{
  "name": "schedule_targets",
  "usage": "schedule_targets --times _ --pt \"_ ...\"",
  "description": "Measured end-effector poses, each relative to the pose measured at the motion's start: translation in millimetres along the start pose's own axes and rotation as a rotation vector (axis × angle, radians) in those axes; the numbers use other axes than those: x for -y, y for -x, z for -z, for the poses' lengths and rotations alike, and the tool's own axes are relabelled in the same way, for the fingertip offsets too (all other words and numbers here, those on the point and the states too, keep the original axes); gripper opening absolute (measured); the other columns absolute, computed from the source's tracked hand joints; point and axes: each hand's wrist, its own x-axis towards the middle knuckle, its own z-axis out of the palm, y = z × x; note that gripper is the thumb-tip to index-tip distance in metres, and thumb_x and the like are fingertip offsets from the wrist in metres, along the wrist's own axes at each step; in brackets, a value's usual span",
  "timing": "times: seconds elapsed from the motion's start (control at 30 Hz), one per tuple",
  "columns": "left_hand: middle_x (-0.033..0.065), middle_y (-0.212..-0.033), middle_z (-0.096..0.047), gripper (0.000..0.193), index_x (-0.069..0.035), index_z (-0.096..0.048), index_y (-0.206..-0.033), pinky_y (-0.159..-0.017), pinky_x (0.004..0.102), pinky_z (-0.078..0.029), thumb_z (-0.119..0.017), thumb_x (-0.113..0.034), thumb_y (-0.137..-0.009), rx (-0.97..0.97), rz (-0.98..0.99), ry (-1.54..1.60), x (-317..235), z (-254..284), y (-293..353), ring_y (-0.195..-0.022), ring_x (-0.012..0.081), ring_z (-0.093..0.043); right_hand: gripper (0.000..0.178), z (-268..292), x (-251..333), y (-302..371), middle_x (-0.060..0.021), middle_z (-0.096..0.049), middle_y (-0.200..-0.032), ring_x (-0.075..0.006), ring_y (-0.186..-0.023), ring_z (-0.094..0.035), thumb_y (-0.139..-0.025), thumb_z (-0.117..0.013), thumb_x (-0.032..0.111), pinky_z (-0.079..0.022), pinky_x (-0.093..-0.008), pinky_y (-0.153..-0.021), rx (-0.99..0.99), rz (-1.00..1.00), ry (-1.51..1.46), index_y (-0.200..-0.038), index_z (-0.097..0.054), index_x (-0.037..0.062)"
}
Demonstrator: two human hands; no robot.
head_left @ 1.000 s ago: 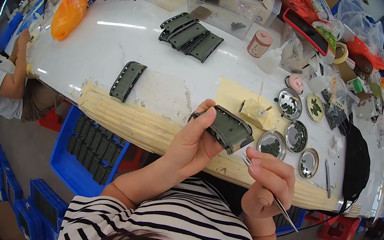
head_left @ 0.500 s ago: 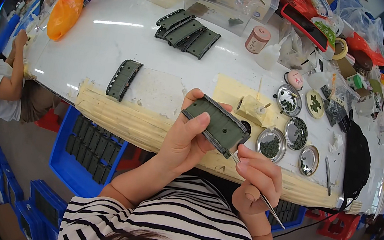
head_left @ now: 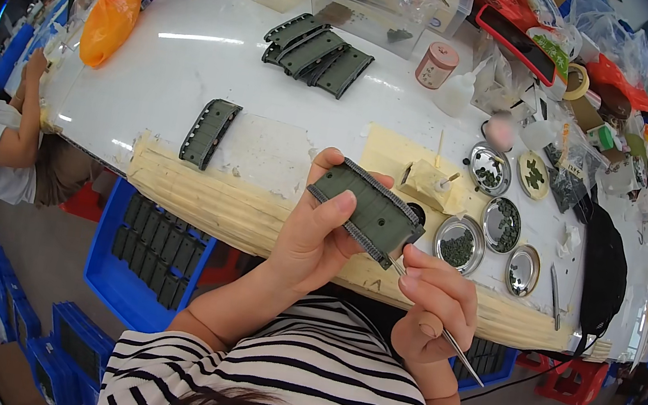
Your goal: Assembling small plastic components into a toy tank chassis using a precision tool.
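My left hand (head_left: 304, 241) is closed around a dark green model tank hull (head_left: 369, 209), thumb across its flat face, with ribbed tracks along its long edges. Pinched in my right hand (head_left: 437, 305) is a slim metal tool (head_left: 464, 358), which looks like tweezers. Its working end meets the hull's lower right corner; the exact tip is hidden there. Another green hull (head_left: 209, 134) lies on the table to the left, and a pile of similar hulls (head_left: 318, 57) lies farther back. Beyond my right hand, small green parts fill a metal dish (head_left: 459, 245).
More round dishes (head_left: 500, 225) and a yellow block holding sticks (head_left: 431, 186) stand right of centre. A second metal tool (head_left: 555, 295) lies near a black cloth item (head_left: 602, 275). Below the left table edge is a blue crate (head_left: 103, 254) of hulls. A co-worker (head_left: 6, 137) sits at far left.
The hull and both hands stay almost in place. The tool in my right hand has shifted very slightly, its free end a touch farther right.
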Motion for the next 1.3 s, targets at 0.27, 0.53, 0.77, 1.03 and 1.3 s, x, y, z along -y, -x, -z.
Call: schedule_targets --times 0.27,0.53,0.77,1.03,1.3 --pt "0.0172 -0.127 -0.049 0.044 -0.022 -0.027 -0.127 -0.084 0.0414 -0.060 -0.055 -0.011 -0.094 0.003 0.007 0.006 1.5 2.0 0.0 -0.110 0.0289 -0.059 0.037 -2.3 2.0 1.8 -0.0155 -0.064 -0.097 -0.0325 -0.096 -0.067 -0.099 -0.049 0.030 -0.056 -0.0361 -0.081 -0.042 -0.054 -0.004 -0.097 -0.066 -0.0028" --pt "0.0170 -0.127 -0.049 0.044 -0.022 -0.027 -0.127 -0.084 0.0422 -0.060 -0.055 -0.012 -0.094 0.003 0.016 0.019 0.1 2.2 0.4 -0.110 0.0295 -0.060 0.036 0.8 0.5 -0.7 -0.0152 -0.064 -0.095 -0.0325 -0.096 -0.067 -0.098 -0.051 0.030 -0.056 -0.0359 -0.080 0.000 -0.035 -0.032 -0.097 -0.066 -0.0025" --pt "0.0170 -0.127 -0.049 0.043 -0.023 -0.028 -0.126 -0.085 0.0428 -0.059 -0.055 -0.012 -0.094 -0.011 0.034 0.030 0.4 2.2 0.2 -0.110 0.0298 -0.060 0.034 0.6 0.8 -0.1 -0.0146 -0.063 -0.095 -0.0327 -0.096 -0.067 -0.097 -0.053 0.029 -0.056 -0.0363 -0.081 -0.002 -0.042 -0.038 -0.096 -0.067 -0.0021" --pt "0.0163 -0.125 -0.052 0.035 -0.021 -0.035 -0.126 -0.087 0.0401 -0.058 -0.055 -0.022 -0.096 0.003 0.066 0.068 1.8 1.8 -0.2 -0.114 0.0275 -0.057 0.025 3.4 0.4 -0.5 -0.0140 -0.062 -0.099 -0.0321 -0.098 -0.066 -0.095 -0.057 0.022 -0.056 -0.0369 -0.082 -0.002 -0.063 -0.144 -0.102 -0.065 -0.0001" --pt "0.0135 -0.115 -0.056 0.051 -0.004 -0.053 -0.113 -0.081 0.0244 -0.060 -0.055 -0.050 -0.091 -0.024 0.436 0.551 4.4 17.3 -3.4 -0.105 0.0210 -0.062 0.041 7.8 7.6 -9.9 -0.0126 -0.058 -0.089 -0.0314 -0.085 -0.067 -0.093 -0.047 0.041 -0.058 -0.0348 -0.070 0.004 0.025 0.012 -0.095 -0.061 0.0018"
